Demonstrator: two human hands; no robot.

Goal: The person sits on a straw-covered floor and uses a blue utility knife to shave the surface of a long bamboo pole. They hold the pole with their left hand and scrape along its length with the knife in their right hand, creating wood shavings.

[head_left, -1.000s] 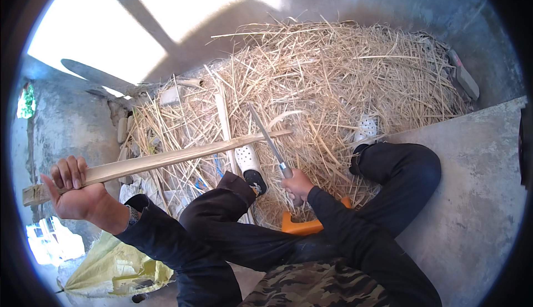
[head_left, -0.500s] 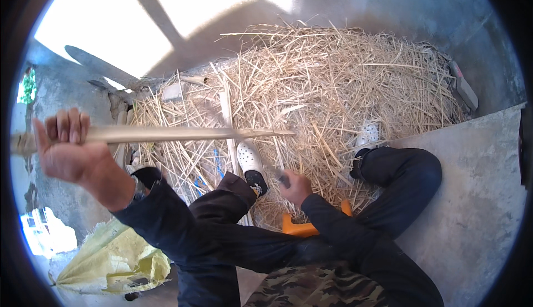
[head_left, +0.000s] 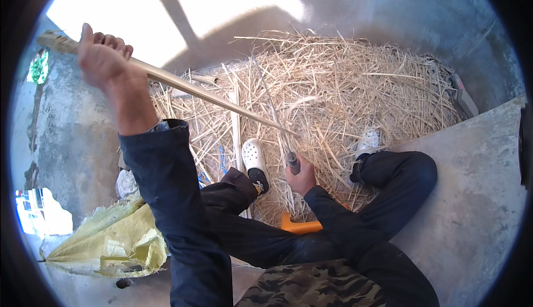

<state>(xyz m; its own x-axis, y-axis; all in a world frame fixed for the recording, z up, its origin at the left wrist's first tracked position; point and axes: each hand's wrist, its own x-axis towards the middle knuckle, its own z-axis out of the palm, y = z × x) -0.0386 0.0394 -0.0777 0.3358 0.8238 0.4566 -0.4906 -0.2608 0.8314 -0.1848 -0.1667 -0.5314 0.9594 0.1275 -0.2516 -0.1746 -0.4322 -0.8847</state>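
High on the left, my left hand (head_left: 111, 60) is closed round a long pale wooden stick (head_left: 205, 95), which slants down to the right and narrows to its tip near the middle. My right hand (head_left: 301, 176) grips the dark handle of a knife (head_left: 272, 101). Its long thin blade points up and away, crossing the stick close to the tip. Whether blade and stick touch, I cannot tell. Under both lies a heap of pale shavings and strips (head_left: 344, 79).
My feet in white clogs (head_left: 254, 156) stand among the shavings. An orange plastic seat (head_left: 300, 226) is beneath me. A yellow woven sack (head_left: 119, 235) lies at lower left. Concrete walls (head_left: 388, 7) rise behind the heap, and a concrete slab (head_left: 472, 179) is at right.
My left hand has risen and moved right, tilting the stick from nearly level to a downward slant. My right hand has shifted slightly up and right, and the knife blade now points farther away.
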